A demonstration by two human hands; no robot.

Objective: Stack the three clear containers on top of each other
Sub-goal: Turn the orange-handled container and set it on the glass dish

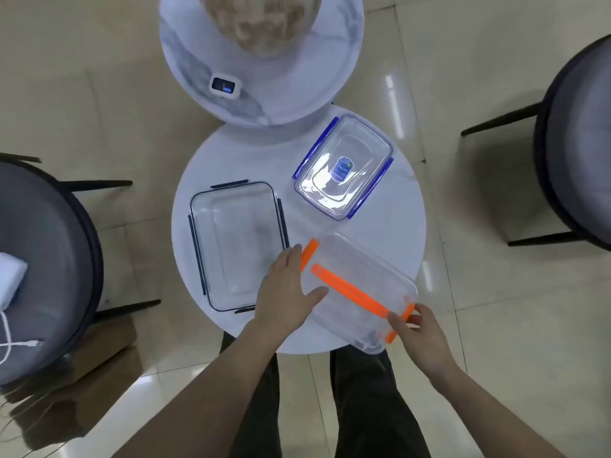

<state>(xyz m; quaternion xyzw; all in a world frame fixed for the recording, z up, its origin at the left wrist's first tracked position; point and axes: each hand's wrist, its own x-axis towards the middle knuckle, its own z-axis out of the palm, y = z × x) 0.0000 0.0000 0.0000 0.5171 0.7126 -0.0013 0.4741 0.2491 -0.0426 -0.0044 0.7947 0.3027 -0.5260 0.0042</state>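
Note:
Three clear containers sit on a round white table (390, 233). The one with orange clips and an orange handle (360, 289) is at the near right. My left hand (287, 289) presses its left end, thumb over the lid. My right hand (420, 335) grips its near right corner at an orange clip. A larger container with dark clips (236, 244) lies to the left, touching my left hand's side. A smaller one with blue clips and a blue sticker (344, 166) is at the far right, apart from the others.
A second, marbled round table (264, 94) overlaps the far edge, bearing a large rough sphere (261, 21) and a small white device (224, 86). Dark-framed grey chairs stand at left (43, 259) and right (582, 143). A cardboard box (76, 391) sits on the tiled floor.

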